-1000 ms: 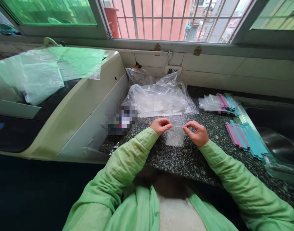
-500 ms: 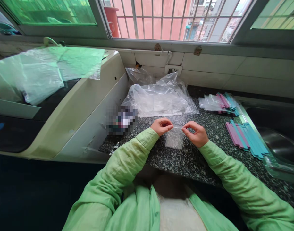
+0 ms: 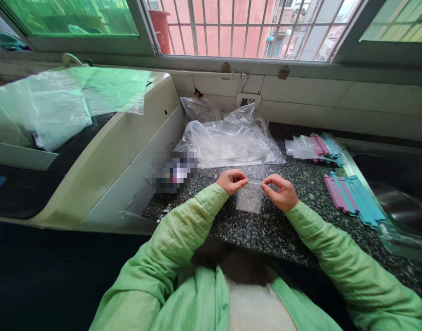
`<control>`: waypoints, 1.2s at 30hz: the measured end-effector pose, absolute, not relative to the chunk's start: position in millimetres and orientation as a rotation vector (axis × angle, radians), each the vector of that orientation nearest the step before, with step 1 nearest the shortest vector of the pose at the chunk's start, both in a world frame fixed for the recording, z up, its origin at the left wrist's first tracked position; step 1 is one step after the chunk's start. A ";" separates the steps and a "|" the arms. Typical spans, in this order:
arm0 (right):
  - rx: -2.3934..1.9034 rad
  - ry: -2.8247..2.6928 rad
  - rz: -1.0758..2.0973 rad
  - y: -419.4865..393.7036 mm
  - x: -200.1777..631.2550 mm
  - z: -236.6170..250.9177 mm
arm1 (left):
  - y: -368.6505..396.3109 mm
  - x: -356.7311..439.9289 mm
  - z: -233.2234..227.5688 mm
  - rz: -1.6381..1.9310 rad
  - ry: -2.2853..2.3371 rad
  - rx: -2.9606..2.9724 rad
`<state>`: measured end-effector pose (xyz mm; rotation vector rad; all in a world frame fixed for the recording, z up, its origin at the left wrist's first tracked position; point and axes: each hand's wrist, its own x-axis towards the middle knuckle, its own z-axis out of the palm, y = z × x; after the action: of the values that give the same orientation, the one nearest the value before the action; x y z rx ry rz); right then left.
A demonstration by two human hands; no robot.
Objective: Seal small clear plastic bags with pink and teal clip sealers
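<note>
A small clear zip bag (image 3: 249, 200) hangs over the speckled counter, its white top strip stretched between my two hands. My left hand (image 3: 232, 181) pinches the strip's left end between thumb and finger. At the right end, my right hand (image 3: 280, 191) pinches it too, thumb and forefinger forming a ring. The bag looks flat and see-through; whether its top is sealed I cannot tell. Behind my hands lies a large clear plastic bag (image 3: 228, 142) with pale contents, apparently more plastic.
On the right lie pink and teal flat strips (image 3: 355, 197), with more strips and small bags (image 3: 310, 147) behind them. Beyond is a sink (image 3: 404, 202). A washing machine (image 3: 128, 151) with plastic sheets (image 3: 66, 101) on top stands left. A blurred item (image 3: 176, 172) sits beside it.
Both hands hold nearly the same place, with the bag still pinched between them. The bag's lower part has shifted very slightly left.
</note>
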<state>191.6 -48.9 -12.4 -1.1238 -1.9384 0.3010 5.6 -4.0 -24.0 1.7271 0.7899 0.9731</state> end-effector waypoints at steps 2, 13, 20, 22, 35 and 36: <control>-1.114 -1.941 0.296 -48.9 191.8 -13.2 | -4.3 5.7 -23.3 0.974 0.795 1.722; -1.131 -1.924 0.292 -49.3 191.7 -12.7 | -5.6 6.8 -22.0 0.952 0.807 1.633; -1.133 -1.921 0.282 -49.5 191.6 -12.4 | -5.2 7.4 -22.5 0.955 0.806 1.600; -1.127 -1.918 0.274 -49.7 191.7 -12.4 | -5.5 7.2 -21.8 0.950 0.805 1.599; -1.132 -1.928 0.233 -49.1 190.2 -14.4 | -5.8 9.0 -25.3 0.937 0.784 1.601; -1.134 -1.927 0.228 -49.1 189.9 -14.5 | -5.9 9.2 -25.4 0.936 0.780 1.606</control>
<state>189.9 -49.1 -14.5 -1.1336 -1.9272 0.2283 9.2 -5.9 -25.4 1.6062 0.7801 0.9362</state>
